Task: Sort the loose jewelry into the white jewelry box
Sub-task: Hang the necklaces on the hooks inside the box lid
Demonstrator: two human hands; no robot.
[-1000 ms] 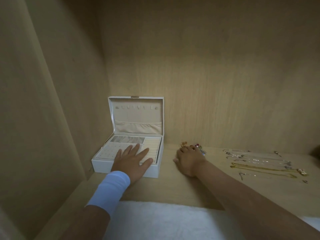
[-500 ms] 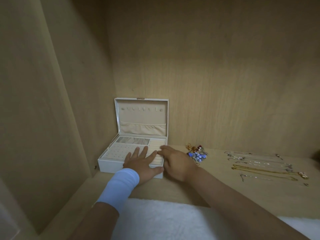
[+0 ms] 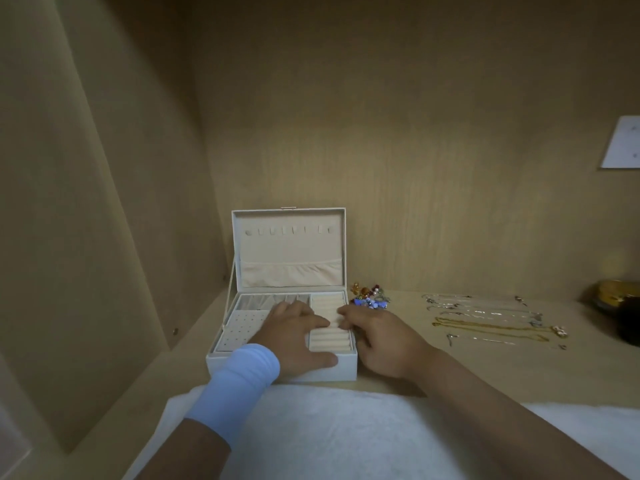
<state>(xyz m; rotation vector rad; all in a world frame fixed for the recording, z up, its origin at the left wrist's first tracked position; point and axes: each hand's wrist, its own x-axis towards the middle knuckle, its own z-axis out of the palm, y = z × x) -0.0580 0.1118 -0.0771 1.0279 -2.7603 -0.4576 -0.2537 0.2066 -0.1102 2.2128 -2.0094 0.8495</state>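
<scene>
Jewelry box [image 3: 291,252] open, left hand [image 3: 294,337] flat inside, right hand [image 3: 384,344] beside, grip unclear

1. Dim, warm yellowish light throughout, with no glare anywhere.
2. The upper back wall [image 3: 381,64] sinks into shadow, while the shelf [image 3: 485,368] is slightly brighter.
3. A soft shadow lies left of the white jewelry box [image 3: 291,251].
4. Wide-angle distortion: the left side panel [image 3: 86,202] leans and bows.
5. Focus is soft. The necklaces [image 3: 485,323] smear into thin lines, and the dark bowl [image 3: 616,299] at the right edge is blurred.
</scene>
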